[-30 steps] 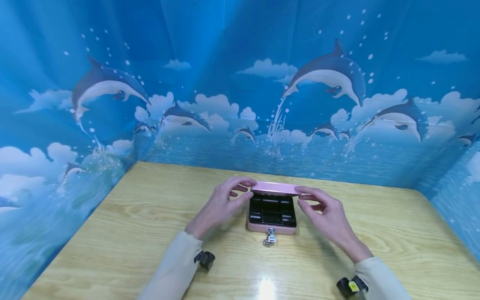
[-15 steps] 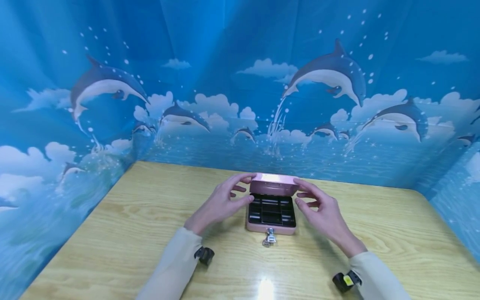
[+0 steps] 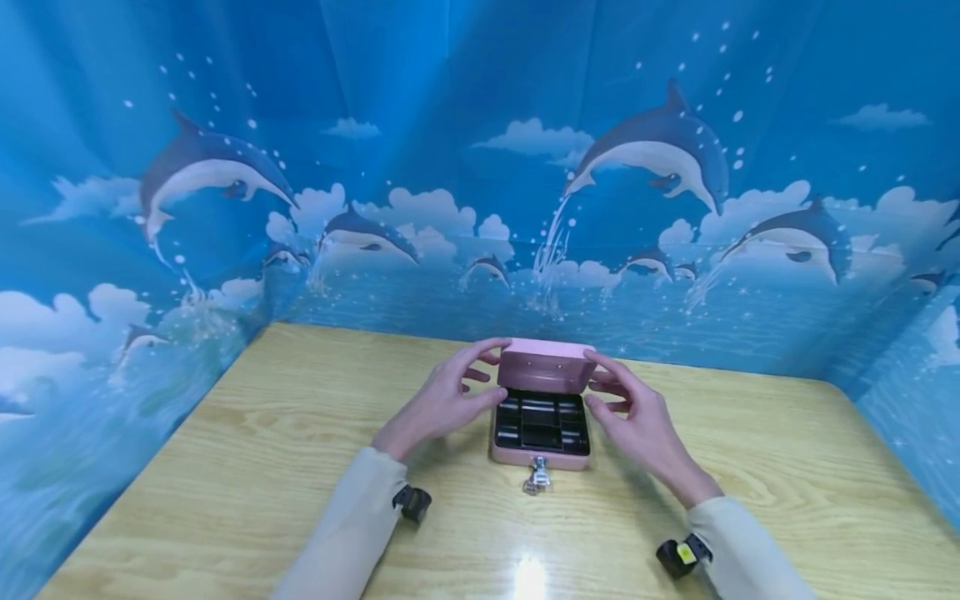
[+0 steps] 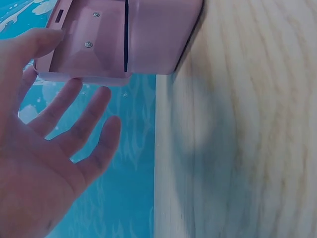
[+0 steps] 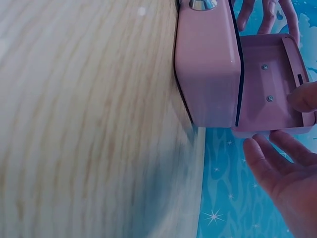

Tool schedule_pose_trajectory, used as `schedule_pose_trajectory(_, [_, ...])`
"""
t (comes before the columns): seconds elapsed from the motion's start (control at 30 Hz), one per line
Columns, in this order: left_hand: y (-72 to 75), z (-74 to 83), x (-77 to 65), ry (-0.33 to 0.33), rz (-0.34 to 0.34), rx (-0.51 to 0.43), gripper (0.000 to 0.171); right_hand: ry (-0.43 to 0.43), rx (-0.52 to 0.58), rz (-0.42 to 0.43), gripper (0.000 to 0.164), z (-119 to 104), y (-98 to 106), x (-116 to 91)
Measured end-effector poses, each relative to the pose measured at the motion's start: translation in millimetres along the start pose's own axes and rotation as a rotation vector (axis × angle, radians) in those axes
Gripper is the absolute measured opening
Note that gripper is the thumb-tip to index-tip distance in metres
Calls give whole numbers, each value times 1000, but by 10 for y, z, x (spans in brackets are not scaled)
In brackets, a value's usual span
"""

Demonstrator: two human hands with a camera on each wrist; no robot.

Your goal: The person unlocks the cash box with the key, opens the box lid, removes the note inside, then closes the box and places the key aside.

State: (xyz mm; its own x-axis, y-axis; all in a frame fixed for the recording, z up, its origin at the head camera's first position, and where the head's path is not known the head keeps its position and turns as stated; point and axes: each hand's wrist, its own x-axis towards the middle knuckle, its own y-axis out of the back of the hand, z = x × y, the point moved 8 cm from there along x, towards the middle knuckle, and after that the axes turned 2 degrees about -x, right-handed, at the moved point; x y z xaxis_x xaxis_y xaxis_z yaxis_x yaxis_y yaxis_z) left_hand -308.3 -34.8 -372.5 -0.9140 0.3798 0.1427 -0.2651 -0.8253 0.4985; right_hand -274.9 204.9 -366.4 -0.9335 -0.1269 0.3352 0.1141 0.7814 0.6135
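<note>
A small pink metal cash box (image 3: pixel 542 460) rests on the table with its lid (image 3: pixel 543 371) tilted up. Inside sits a black compartment tray (image 3: pixel 542 412). Keys (image 3: pixel 534 483) hang at the silver front lock. At the lid's left side, my left hand (image 3: pixel 457 396) holds the edge between thumb and fingers; the left wrist view shows the thumb (image 4: pixel 47 42) over the lid's inner rim. My right hand (image 3: pixel 633 408) holds the opposite edge likewise, its thumb (image 5: pixel 303 96) overlapping the inner rim in the right wrist view. Two screws show on the lid's inner face.
The wood-grain table (image 3: pixel 300 467) extends on every side of the box. Behind it and at both sides hangs a blue curtain (image 3: pixel 450 292) printed with dolphins. A black camera (image 3: pixel 412 504) is strapped to the left wrist, another (image 3: pixel 677 558) to the right.
The lid has swung up and back from a low tilt, its pink inner face now showing. Both hands have risen with it, the right also shifting slightly left. The box base stays put.
</note>
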Motion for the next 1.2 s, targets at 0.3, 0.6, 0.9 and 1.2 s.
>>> schedule_pose_trajectory(0.3, [22, -42, 57, 7, -10, -9, 72, -24, -9, -10, 71, 18, -25, 40])
schedule_pose_trajectory(0.6, [6, -50, 55, 17, -53, -18, 82, -22, -7, -56, 79, 19, -65, 31])
schedule_pose_trajectory(0.9, [-6, -168, -69, 69, -99, -82, 90, 34, -52, 5, 78, -1, 2, -32])
schedule_pose_trajectory(1.2, [-228, -351, -237, 195, -259, -78, 97, 225, -172, 54, 31, -126, -17, -131])
